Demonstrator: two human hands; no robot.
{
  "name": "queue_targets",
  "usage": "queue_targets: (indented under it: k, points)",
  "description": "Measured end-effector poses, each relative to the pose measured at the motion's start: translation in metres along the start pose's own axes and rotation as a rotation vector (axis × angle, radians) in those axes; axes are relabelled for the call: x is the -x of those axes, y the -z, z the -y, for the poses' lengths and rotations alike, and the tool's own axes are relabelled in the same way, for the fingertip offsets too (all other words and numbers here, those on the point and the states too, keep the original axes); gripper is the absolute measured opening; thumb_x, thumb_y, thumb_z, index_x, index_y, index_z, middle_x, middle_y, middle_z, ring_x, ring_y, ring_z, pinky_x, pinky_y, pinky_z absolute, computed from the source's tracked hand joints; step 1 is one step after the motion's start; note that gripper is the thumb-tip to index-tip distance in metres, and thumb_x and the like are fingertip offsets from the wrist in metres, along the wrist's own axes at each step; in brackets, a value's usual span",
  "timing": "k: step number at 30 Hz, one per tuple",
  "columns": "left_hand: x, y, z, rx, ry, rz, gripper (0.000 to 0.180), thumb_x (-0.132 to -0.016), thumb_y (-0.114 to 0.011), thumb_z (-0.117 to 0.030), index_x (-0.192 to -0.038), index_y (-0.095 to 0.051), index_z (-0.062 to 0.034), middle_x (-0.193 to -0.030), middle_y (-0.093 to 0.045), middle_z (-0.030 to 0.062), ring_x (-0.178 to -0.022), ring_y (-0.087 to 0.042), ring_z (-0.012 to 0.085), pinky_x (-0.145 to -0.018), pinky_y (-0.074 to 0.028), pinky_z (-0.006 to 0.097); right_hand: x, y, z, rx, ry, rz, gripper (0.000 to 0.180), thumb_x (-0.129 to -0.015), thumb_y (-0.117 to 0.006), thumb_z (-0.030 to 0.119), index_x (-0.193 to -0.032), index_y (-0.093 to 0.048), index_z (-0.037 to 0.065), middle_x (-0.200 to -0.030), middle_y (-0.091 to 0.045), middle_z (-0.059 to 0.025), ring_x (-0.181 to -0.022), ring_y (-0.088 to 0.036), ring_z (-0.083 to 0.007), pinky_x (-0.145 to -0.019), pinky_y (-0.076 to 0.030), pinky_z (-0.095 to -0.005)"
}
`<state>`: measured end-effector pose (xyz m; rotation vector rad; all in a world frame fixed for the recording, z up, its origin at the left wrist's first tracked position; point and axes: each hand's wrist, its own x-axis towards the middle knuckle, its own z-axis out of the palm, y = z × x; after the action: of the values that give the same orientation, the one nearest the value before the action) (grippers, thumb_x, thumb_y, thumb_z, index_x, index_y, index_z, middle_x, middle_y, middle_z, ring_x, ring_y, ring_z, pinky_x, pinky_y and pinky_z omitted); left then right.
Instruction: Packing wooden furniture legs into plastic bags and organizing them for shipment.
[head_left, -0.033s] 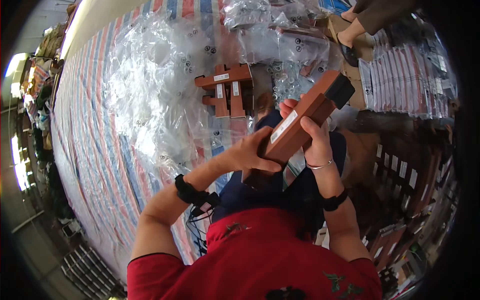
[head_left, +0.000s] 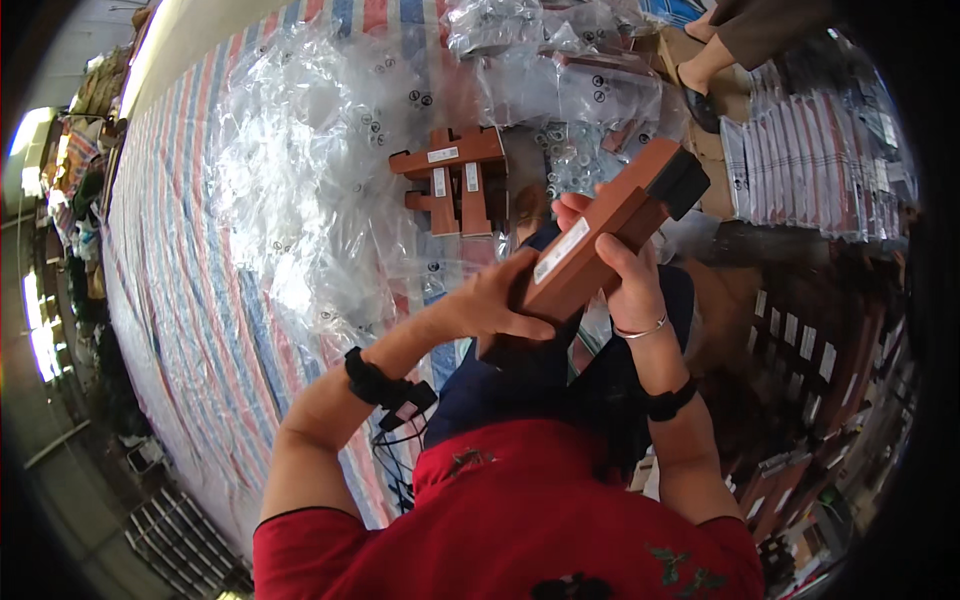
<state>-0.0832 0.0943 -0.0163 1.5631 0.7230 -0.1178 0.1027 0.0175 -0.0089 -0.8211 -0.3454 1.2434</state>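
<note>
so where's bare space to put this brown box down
Bare striped tarp runs along the left, bordered by the heap of clear plastic bags. Ahead it is crowded: stacked brown boxes amid bags. Right side is packed with white packets and dark boxes.

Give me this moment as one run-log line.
left hand: grips long brown box low end | right hand: holds box middle | box: tilted, lifted | beyond: stacked brown boxes on clear plastic bags
</note>
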Motion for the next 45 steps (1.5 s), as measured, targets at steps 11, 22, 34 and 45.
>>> queue_targets:
  k: [11,22,34,45]
  points:
    - [-0.077,0.112,0.151,-0.835,0.093,-0.388,0.068,-0.06,-0.079,-0.017,-0.121,-0.049,-0.0148,-0.109,-0.058,0.0066,-0.104,-0.056,0.0307,-0.087,-0.045,0.041,-0.031,0.149,0.008,0.577,-0.285,-0.358,0.046,-0.091,-0.059,0.011,-0.133,-0.044,0.002,-0.121,-0.058,-0.0167,-0.103,-0.06,-0.0207,-0.091,-0.046,-0.032]
    - [-0.138,0.138,0.277,-1.043,0.017,-0.409,0.064,-0.06,-0.075,-0.012,-0.119,-0.051,-0.0137,-0.108,-0.057,0.0054,-0.106,-0.053,0.0272,-0.095,-0.038,0.043,-0.019,0.193,-0.002,0.886,-0.479,-0.452,0.037,-0.09,-0.057,0.005,-0.126,-0.05,-0.001,-0.108,-0.062,-0.0111,-0.092,-0.062,-0.0139,-0.084,-0.047,-0.0249]
    - [-0.16,0.118,0.27,-1.145,0.196,-0.42,0.073,-0.065,-0.08,-0.025,-0.128,-0.048,-0.0096,-0.129,-0.05,0.0092,-0.119,-0.047,0.0282,-0.103,-0.032,0.047,-0.027,0.19,-0.005,0.697,-0.521,-0.48,0.037,-0.088,-0.059,0.006,-0.124,-0.052,0.0,-0.106,-0.064,-0.0113,-0.092,-0.063,-0.0147,-0.084,-0.046,-0.0257]
    - [-0.386,0.078,0.218,0.157,0.094,-0.449,0.084,-0.081,-0.074,-0.022,-0.147,-0.023,-0.0074,-0.133,-0.049,0.0156,-0.116,-0.052,0.0244,-0.094,-0.045,0.04,-0.024,0.193,-0.003,0.475,-0.508,-0.465,0.033,-0.089,-0.059,0.006,-0.121,-0.052,-0.002,-0.104,-0.064,-0.0102,-0.092,-0.062,-0.0139,-0.083,-0.047,-0.0258]
